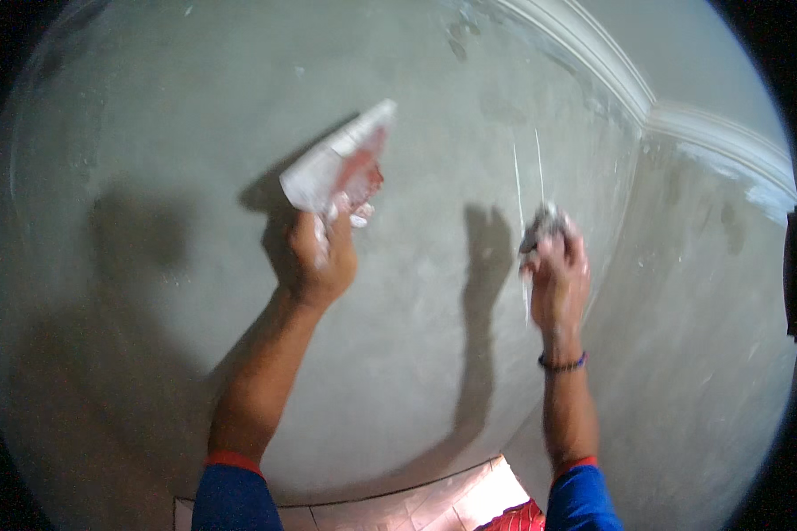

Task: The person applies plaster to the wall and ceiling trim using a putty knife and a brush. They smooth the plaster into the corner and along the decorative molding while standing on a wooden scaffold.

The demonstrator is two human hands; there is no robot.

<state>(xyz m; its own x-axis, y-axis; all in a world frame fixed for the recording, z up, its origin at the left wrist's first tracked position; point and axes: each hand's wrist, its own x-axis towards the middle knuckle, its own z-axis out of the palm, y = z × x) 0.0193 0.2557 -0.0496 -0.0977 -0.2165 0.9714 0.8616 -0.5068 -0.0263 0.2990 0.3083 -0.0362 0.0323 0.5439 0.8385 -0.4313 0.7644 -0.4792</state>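
My left hand (326,257) is closed around a flat, wide-bladed plastering trowel (314,175) smeared with white putty. Red shows on the trowel's side, and the blade tilts up to the right, close to the wall. Further right, my right hand (558,270) grips a small dark grey scraper-like tool (545,226) against the grey wall (416,292); motion blurs it, so its exact kind is unclear. Two thin white putty lines (517,164) run up the wall above this tool, and one goes on below beside my fingers.
A white cornice (615,75) borders the ceiling (708,53) and turns at the corner. The adjoining wall (700,292) stands on the right, with a dark object (793,274) at its far edge. Pale floor tiles (398,511) and a red patterned cloth (515,518) show below.
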